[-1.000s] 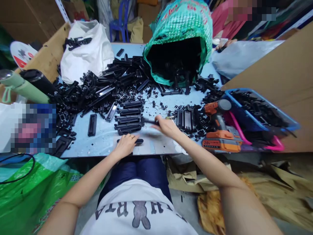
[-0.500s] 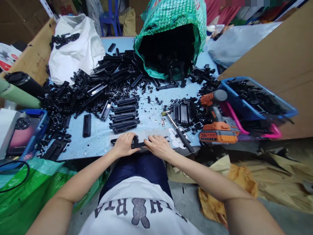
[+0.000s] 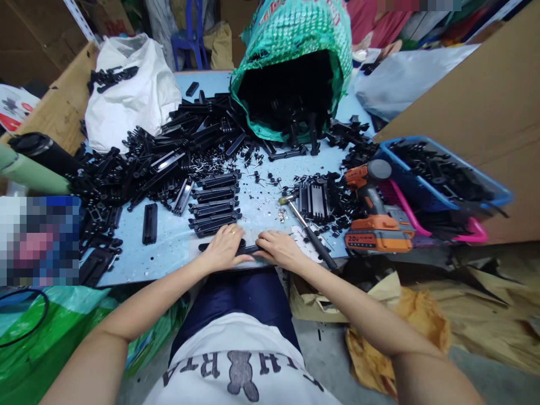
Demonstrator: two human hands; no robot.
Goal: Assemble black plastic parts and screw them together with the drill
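My left hand [image 3: 224, 247] is closed over a long black plastic part [image 3: 250, 248] at the table's front edge. My right hand [image 3: 279, 247] grips the right end of the same part. Its left tip sticks out past my left hand; the middle shows between the hands. Just beyond my left hand lies a row of several black plastic assemblies [image 3: 216, 209]. A hammer [image 3: 310, 229] with a black handle rests to the right of my right hand, beside white round discs [image 3: 298, 233]. Past the hammer head stand black slotted parts [image 3: 314, 199] side by side.
An orange cordless drill [image 3: 371, 211] stands on the right, before a blue basket [image 3: 447, 174] of black parts. Black parts [image 3: 169, 146] and small pins heap up at left and centre. A green sack [image 3: 291, 62] lies open at the back near a white bag [image 3: 130, 95].
Both hands have shifted slightly to the right with the black part and moved closer together. The view has tilted a little; the things on the table lie as before.
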